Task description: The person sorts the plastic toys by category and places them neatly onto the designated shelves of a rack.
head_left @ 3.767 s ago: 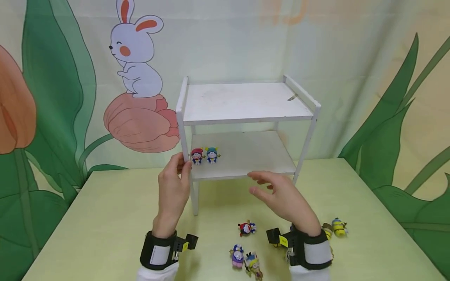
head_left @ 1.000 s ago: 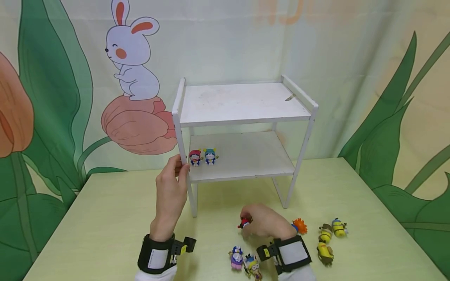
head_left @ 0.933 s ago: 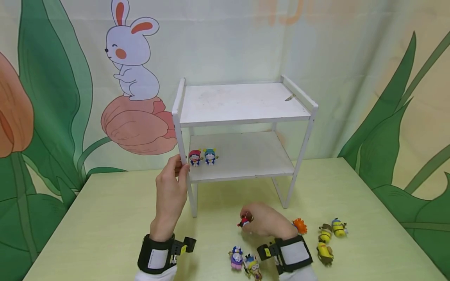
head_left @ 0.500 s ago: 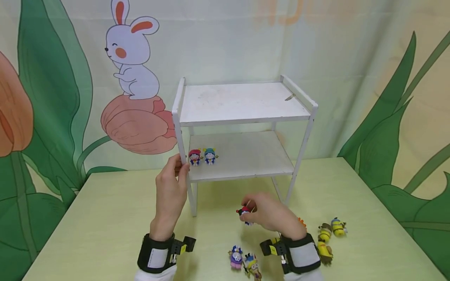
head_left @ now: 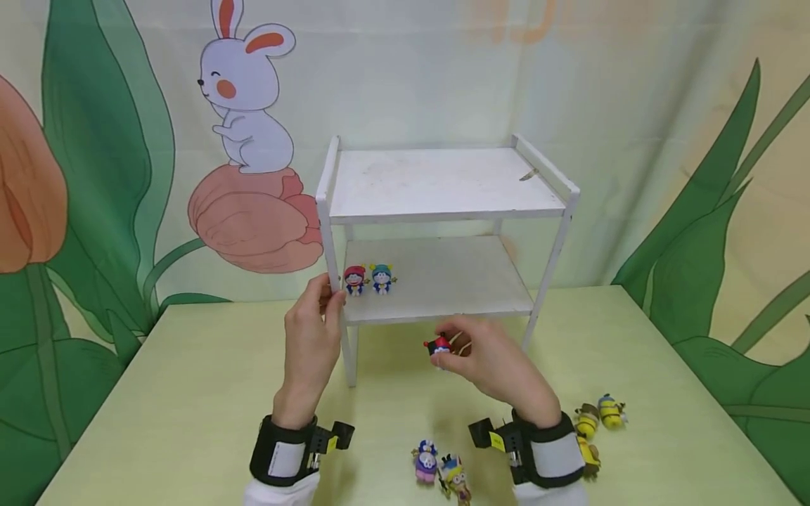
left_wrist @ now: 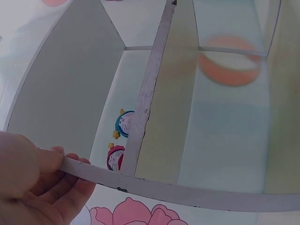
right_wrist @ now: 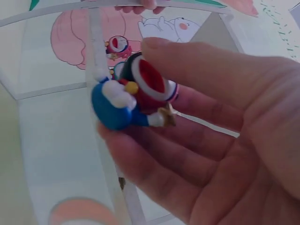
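Observation:
My left hand [head_left: 313,330] grips the left front post of the small white shelf rack [head_left: 443,184]; the left wrist view shows thumb and fingers around that post [left_wrist: 154,187]. My right hand [head_left: 496,358] pinches a small toy figurine [head_left: 439,345] with a red and black cap, held in front of the lower shelf and a little below it. Close up, the figurine [right_wrist: 112,105] has a blue body and a gold star, and lies between thumb and fingers. Two similar figurines, one red-capped [head_left: 355,280] and one teal-capped [head_left: 382,279], stand side by side at the lower shelf's left end.
On the table [head_left: 190,393] lie a purple figurine [head_left: 426,462] and a yellow one with a blue hat [head_left: 454,476] at the front. Several yellow figurines [head_left: 611,412] lie to the right, partly behind the right wrist strap [head_left: 549,450]. A printed curtain [head_left: 430,77] hangs behind.
My right hand came down to the table, took hold of the red-and-black-capped figurine and has lifted it up towards the lower shelf. The left hand keeps its hold on the post.

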A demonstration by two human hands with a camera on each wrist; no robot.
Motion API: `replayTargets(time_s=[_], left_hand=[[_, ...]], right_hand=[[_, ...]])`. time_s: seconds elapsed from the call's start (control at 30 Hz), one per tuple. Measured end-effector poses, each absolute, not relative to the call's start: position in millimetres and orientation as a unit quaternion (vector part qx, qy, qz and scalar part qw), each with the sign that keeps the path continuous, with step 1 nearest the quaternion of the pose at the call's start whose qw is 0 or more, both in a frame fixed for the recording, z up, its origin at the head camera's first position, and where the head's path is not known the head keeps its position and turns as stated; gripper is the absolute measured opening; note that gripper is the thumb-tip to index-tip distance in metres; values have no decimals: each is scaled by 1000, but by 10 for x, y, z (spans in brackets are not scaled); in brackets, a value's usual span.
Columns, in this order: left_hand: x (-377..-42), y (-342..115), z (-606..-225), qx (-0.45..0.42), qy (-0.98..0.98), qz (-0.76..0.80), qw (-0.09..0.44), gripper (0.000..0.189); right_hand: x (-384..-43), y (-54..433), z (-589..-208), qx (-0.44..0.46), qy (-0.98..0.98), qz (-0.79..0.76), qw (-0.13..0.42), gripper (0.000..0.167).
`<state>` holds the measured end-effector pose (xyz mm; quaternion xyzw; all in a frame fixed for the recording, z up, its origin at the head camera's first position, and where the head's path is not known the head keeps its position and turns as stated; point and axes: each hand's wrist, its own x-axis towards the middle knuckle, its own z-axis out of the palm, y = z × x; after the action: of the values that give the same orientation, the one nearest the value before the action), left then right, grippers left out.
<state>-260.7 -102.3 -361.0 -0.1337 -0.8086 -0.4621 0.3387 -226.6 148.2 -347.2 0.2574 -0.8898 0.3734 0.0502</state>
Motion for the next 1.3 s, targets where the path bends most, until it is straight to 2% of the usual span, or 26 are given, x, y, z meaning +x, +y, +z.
replayTargets(time_s=[0.2,0.43,0.6,0.87,1.3], left_hand=[[-2620,-1017,-3616,-131,-808,-464,338,28],[-2607,-1002,-3605,-128,-812,-460,336,28],[-2605,-1008,-3590,-129,-811,-457,342,28],[-2608,-1000,-3610,-126,-814,-458,334,28],[-2593,-1024,-3609,-124,-818,-456,329,28]], right_hand=[[-2291,1474,-3410,267,-881,376,105,32],[-2328,1451,-3397,291,-867,384,126,29],[-2399,1430,-3348,298,-854,398,153,35],[-2541,1388,-3298,287,-830,432,204,24],[-2820,1163,-3260,244,-801,476,270,22]])
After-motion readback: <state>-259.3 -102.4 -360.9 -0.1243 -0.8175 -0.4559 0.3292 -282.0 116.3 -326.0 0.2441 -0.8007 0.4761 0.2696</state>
